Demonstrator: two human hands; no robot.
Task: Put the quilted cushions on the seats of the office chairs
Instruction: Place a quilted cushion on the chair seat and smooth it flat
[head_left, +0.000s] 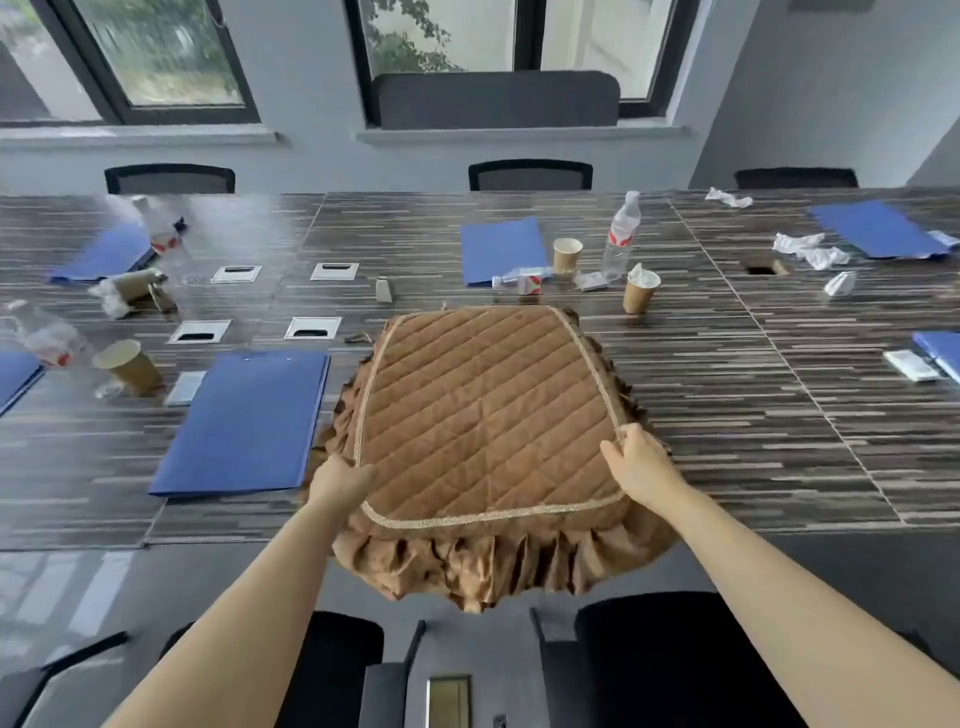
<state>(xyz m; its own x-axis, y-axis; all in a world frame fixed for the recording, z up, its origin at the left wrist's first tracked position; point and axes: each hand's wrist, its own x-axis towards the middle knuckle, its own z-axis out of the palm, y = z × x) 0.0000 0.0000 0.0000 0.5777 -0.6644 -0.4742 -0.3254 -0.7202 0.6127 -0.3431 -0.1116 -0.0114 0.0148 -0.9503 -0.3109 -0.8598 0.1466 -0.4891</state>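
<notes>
Above two dark office chairs (649, 654), left hand (340, 478) and right hand (636, 465) each closed in a grip on the brown quilted cushion (483, 415), half overhanging the surface (753, 415), presumably for lifting onto a seat.

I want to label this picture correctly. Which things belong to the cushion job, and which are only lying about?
Job: cushion, left hand, right hand, near chairs.

Lying about: blue folders, paper cups, water bottles, crumpled tissues, all on the table.
</notes>
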